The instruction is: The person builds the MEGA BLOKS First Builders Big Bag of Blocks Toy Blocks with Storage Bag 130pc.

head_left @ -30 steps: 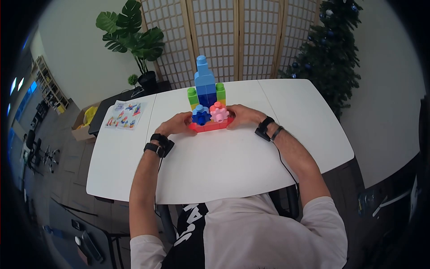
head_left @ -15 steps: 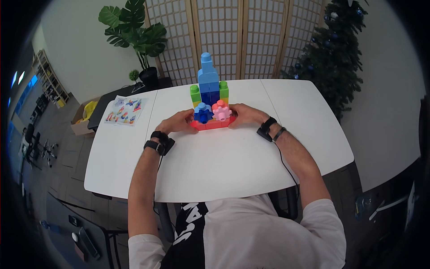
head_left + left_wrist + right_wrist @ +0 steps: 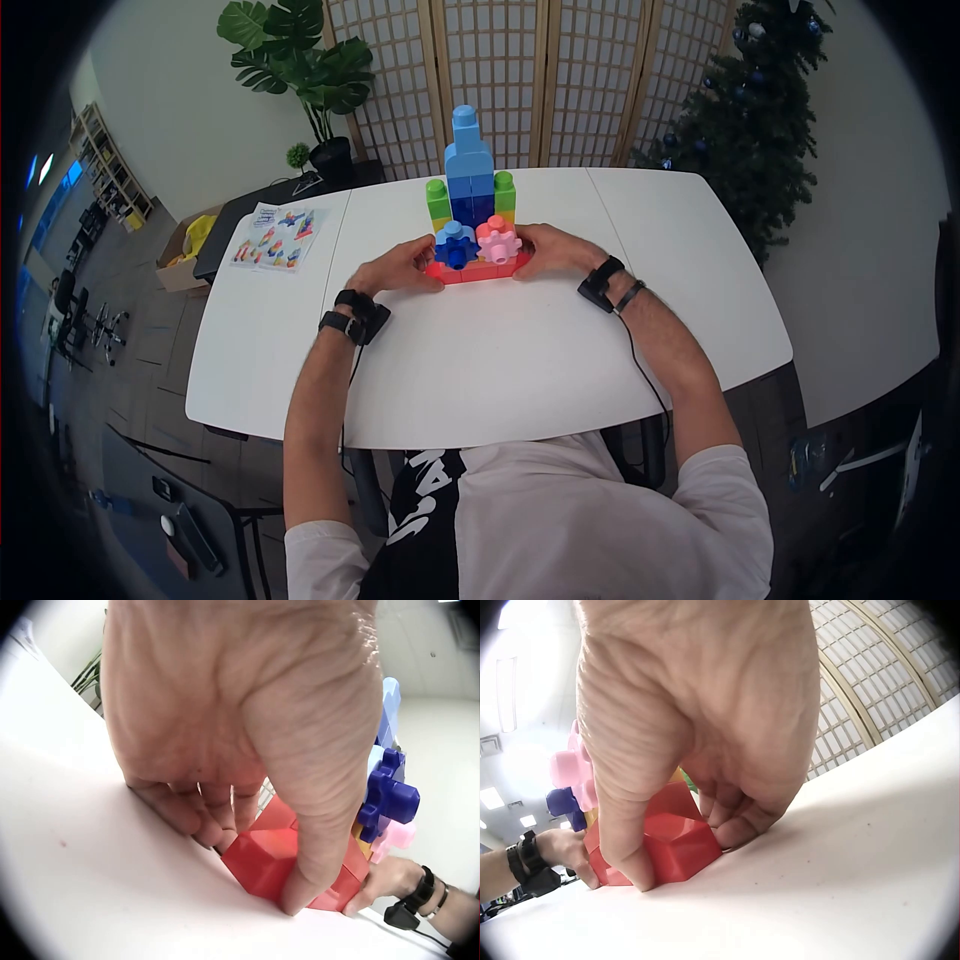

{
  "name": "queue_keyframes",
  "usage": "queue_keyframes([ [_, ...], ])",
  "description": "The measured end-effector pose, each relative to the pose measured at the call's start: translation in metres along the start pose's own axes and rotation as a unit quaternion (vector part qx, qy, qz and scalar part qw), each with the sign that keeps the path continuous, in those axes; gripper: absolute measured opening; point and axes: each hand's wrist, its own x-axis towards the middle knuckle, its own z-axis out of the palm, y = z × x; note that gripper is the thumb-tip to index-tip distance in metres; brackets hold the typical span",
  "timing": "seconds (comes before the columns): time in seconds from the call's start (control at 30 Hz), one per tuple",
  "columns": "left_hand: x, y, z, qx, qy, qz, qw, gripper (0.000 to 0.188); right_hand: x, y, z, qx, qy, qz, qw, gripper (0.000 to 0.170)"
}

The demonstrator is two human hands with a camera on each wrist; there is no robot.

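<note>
A block structure stands upright on the white table, its red base (image 3: 478, 272) lowest. Above the base are a dark blue gear (image 3: 457, 251) and a pink gear (image 3: 499, 243), with light blue blocks (image 3: 469, 165) rising behind and green blocks (image 3: 438, 199) at either side. The left hand (image 3: 397, 268) grips the base's left end, thumb at the front and fingers curled behind, as the left wrist view shows on the red block (image 3: 262, 861). At the right end, the right hand (image 3: 556, 252) grips the base the same way; the right wrist view shows its thumb against the red block (image 3: 681, 844).
A printed sheet with pictures of block models (image 3: 275, 238) lies at the left of the white table (image 3: 520, 380). Behind stand a lattice screen (image 3: 490, 60), a potted plant (image 3: 330, 155) and a decorated tree (image 3: 740, 130). A cable hangs from each wrist camera.
The head view has shifted slightly, so the structure appears a little higher and farther right. Both hands keep their grip on the red base.
</note>
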Motion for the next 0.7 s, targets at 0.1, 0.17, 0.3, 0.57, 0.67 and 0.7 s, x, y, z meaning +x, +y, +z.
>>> queue_keyframes([
  [0.1,-0.007,0.015,-0.001,0.020,0.002,-0.011,1.000,0.067,0.003,0.007,0.001,-0.008,0.001,-0.008,1.000,0.066],
  [0.17,-0.009,0.018,0.001,0.032,0.007,-0.022,0.999,0.077,-0.001,-0.002,0.000,-0.019,0.002,-0.014,1.000,0.069],
  [0.3,-0.011,0.020,0.004,-0.033,0.075,0.045,0.996,0.095,-0.011,-0.023,-0.004,-0.016,0.020,-0.015,1.000,0.083],
  [0.57,-0.007,0.023,0.015,-0.079,0.088,0.078,0.990,0.088,-0.007,-0.019,-0.004,-0.027,-0.012,-0.020,0.999,0.095],
  [0.67,-0.012,0.025,0.008,-0.047,0.068,0.069,0.994,0.101,-0.012,-0.027,-0.011,-0.003,-0.034,-0.001,0.999,0.096],
  [0.7,-0.017,0.025,0.004,-0.058,0.080,0.058,0.993,0.113,-0.014,-0.028,-0.016,0.019,-0.026,-0.006,0.999,0.097],
])
